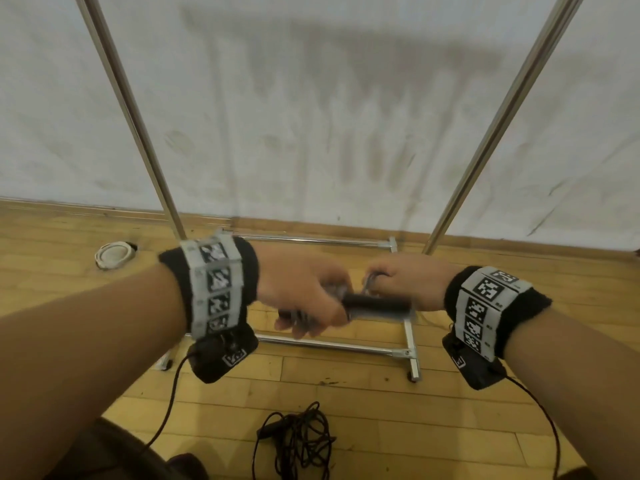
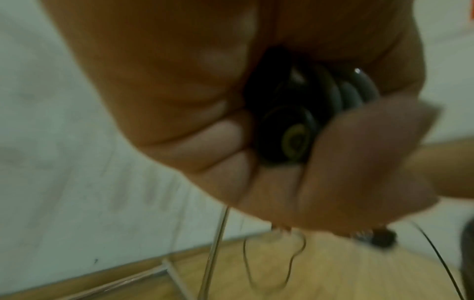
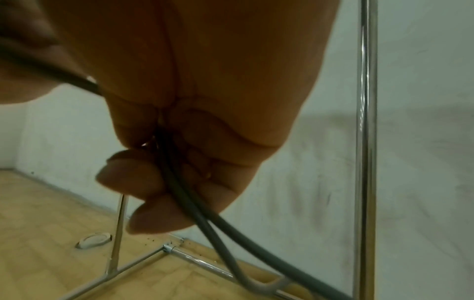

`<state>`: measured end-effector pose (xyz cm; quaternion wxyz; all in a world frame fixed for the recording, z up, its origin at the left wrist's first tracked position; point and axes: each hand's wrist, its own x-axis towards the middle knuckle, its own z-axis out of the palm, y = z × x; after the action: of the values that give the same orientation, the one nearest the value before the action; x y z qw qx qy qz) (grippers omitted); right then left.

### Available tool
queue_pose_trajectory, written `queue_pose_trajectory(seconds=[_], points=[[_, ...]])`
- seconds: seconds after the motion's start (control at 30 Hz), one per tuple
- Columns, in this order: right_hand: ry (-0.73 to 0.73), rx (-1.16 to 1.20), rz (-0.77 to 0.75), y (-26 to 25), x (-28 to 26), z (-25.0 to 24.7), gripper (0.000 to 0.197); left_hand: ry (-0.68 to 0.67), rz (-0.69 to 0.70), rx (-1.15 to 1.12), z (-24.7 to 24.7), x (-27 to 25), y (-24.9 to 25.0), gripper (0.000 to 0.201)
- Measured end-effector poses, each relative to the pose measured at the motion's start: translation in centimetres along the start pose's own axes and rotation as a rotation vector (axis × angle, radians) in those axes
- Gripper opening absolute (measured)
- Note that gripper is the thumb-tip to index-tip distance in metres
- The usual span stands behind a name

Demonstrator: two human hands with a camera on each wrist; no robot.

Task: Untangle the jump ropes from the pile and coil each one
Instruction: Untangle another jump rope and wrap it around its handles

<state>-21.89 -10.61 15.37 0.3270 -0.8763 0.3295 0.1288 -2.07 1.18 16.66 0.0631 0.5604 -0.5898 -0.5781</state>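
Both my forearms extend forward, wrists level and close together. My left hand (image 1: 304, 299) is curled in a fist; my right hand (image 1: 401, 282) pinches with bent fingers (image 3: 143, 178).

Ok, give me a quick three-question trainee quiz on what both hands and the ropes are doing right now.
1. True or false: the left hand grips the black jump-rope handles.
2. What does the right hand pinch? A) a metal pole B) a looped grey rope cord C) nothing
3. Fill in: the tangled dark rope pile lies on the wooden ____.

Key: 1 true; 2 B; 3 floor.
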Motion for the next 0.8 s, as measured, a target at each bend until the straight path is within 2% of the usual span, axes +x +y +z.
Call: queue_pose_trajectory(seconds=[0.03, 0.1, 0.17, 0.27, 0.37, 0.4, 0.47, 0.57, 0.63, 0.7, 0.8], points=[[0.017, -0.113, -0.017, -0.3, 0.1, -0.1, 0.021, -0.014, -0.118, 0.154, 1.2, 0.9, 0.1, 0.042], [0.078, -0.266, -0.082, -1.5, -0.1, -0.5, 0.022, 0.049, -0.281, 0.392, 2.8, 2.8, -0.1, 0.049], [0.182, -0.337, -0.157, -2.9, -0.5, -1.0, 0.025, 0.194, -0.341, 0.414, 2.4, 3.8, -0.7, 0.044], [0.286, -0.251, -0.226, -4.4, -1.5, -1.3, 0.026, 0.472, -0.281, 0.071, -0.6, 4.0, -2.4, 0.018], [0.29, -0.184, -0.236, -4.7, -2.5, -1.4, 0.027, 0.659, -0.073, -0.422, -2.9, 3.1, -3.5, 0.016], [0.285, -0.168, -0.227, -4.5, -2.6, -1.4, 0.027, 0.663, 0.009, -0.553, -3.3, 2.7, -3.6, 0.018], [0.269, -0.143, -0.21, -4.0, -2.6, -1.2, 0.026, 0.589, 0.139, -0.733, -3.8, 1.8, -3.6, 0.021], [0.223, -0.108, -0.195, -2.8, -2.1, -1.0, 0.025, 0.397, 0.318, -0.849, -4.0, 0.6, -3.3, 0.028], [0.205, -0.085, -0.176, -1.9, -1.8, -0.9, 0.024, 0.333, 0.393, -0.865, -3.8, 0.2, -2.4, 0.046], [0.168, -0.019, -0.134, -1.0, -1.4, -0.8, 0.024, 0.338, 0.418, -0.81, -3.4, 0.0, -1.4, 0.054], [0.062, -0.026, -0.088, 0.0, -0.9, -0.4, 0.023, 0.235, 0.346, -0.449, -1.6, -0.3, 0.6, 0.029]])
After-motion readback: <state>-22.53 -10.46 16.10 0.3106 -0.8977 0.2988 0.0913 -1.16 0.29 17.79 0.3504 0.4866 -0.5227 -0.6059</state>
